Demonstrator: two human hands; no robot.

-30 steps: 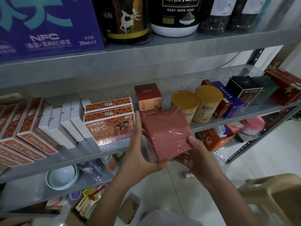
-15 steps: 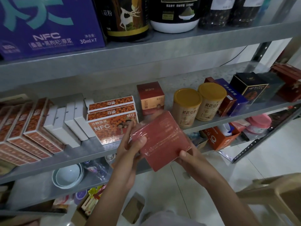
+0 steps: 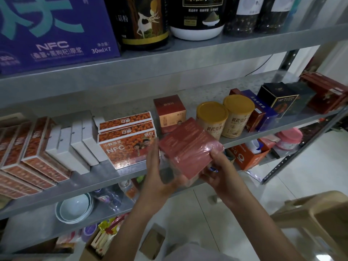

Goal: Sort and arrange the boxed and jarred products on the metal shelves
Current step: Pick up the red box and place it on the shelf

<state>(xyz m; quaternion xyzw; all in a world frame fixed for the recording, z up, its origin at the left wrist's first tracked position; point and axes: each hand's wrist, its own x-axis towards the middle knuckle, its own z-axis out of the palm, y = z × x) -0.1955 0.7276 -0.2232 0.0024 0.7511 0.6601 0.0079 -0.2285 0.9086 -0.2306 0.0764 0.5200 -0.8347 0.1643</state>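
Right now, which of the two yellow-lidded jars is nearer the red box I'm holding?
The left jar: the red box overlaps its lower edge in view. The right jar stands beside it, clear of the box.

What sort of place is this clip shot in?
Probably a home stockroom or a small shop's storage area: bare metal shelves hold repeated orange NFC boxes, two yellow-lidded jars and a big purple carton, with bowls on the shelf below.
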